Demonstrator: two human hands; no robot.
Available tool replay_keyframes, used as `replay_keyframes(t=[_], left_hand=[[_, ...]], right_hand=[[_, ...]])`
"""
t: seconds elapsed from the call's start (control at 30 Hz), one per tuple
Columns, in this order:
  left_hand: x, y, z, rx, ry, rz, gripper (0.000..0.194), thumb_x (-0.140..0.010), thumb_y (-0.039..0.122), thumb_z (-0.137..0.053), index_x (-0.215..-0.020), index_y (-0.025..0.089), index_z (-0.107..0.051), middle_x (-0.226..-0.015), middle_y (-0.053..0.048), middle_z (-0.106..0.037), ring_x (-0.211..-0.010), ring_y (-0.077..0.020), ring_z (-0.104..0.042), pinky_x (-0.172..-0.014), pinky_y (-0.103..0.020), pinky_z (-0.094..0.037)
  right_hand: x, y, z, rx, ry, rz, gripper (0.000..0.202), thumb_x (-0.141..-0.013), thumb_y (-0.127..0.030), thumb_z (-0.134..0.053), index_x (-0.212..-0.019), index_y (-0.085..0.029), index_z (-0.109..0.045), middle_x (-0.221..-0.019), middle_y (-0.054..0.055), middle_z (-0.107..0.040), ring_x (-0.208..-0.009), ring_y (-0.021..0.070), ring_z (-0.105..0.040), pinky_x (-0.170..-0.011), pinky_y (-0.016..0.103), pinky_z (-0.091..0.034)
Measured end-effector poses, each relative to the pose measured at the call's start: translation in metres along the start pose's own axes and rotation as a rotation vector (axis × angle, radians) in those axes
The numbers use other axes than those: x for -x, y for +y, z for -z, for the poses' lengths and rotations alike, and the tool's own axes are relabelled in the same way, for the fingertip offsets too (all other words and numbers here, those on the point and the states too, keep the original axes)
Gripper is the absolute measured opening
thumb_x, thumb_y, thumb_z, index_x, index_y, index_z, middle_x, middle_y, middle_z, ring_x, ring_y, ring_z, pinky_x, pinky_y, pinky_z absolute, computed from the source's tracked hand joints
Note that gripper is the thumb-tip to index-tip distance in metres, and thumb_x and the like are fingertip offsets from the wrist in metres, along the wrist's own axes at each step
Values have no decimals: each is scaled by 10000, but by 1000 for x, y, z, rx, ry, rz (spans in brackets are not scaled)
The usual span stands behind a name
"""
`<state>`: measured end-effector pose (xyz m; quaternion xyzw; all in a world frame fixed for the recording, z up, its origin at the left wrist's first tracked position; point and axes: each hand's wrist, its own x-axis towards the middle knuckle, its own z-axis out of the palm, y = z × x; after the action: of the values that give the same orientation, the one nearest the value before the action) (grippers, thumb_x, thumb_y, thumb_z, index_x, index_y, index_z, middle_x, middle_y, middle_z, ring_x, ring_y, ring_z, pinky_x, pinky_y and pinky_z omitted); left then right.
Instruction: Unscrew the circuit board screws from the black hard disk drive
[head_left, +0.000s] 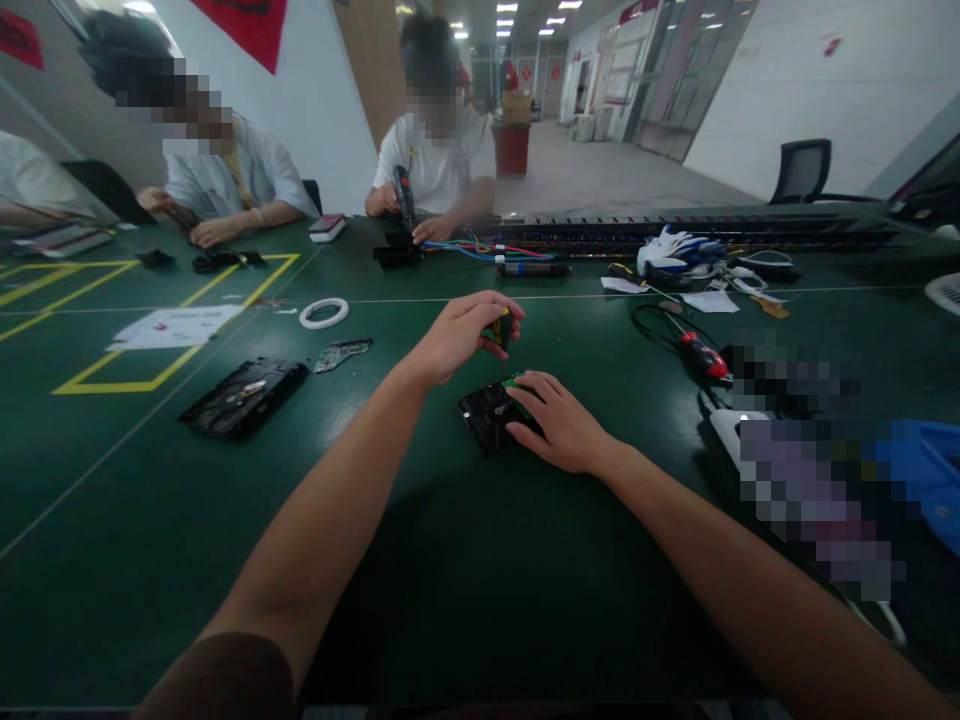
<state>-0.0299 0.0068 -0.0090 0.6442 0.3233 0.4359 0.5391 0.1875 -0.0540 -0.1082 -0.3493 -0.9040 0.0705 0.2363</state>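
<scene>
My left hand (469, 335) is closed round a small screwdriver (501, 328) with a black-and-yellow handle. Its thin shaft points straight down at a flat black electronic case (484, 415) on the table. Whether the tip sits in a screw is too small to tell. On the right side of that case rests my right hand (559, 420), thumb and fingers holding it down against the tabletop. A bit of green shows beside the fingertips, and the hand hides the case's right part.
Left of me lie another black case (244, 395), a circuit board (343, 355), a white tape ring (324, 313) and paper (176, 327). To the right are a red-and-black tool (703, 355), gloves (679, 250) and a blue object (930, 480). Co-workers sit across the green table (420, 600).
</scene>
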Motion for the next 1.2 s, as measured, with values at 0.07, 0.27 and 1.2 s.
replay_keyframes(t=[0.07,0.27,1.2], left_hand=[[1,2,0,2,11,-2,209,-939,324,-587,-989,167,-716,-960,-89,-699,-903,-191,-689,-667,-280,-613],[2,3,2,-148,85,-49,228,-939,386,-676,-952,159,-693,-939,-77,-691,-822,-152,-668,-629,-246,-610],[1,2,0,-100,74,-41,201,-949,306,-595,-1008,155,-713,-947,-86,-701,-851,-166,-683,-645,-256,-617]], right_hand=[[0,0,0,-3,-1,-1,523,-1056,-529,-487,-1474,-218,-533,-1493,158,-545,-1479,385,-410,-1196,672,-401],[1,0,0,7,-8,-20,529,-1054,-540,-490,-1469,-215,-536,-1499,158,-538,-1486,389,-403,-1195,670,-406],[1,0,-2,13,1,-17,525,-1056,-532,-493,-1476,-219,-533,-1501,149,-540,-1490,389,-398,-1187,670,-413]])
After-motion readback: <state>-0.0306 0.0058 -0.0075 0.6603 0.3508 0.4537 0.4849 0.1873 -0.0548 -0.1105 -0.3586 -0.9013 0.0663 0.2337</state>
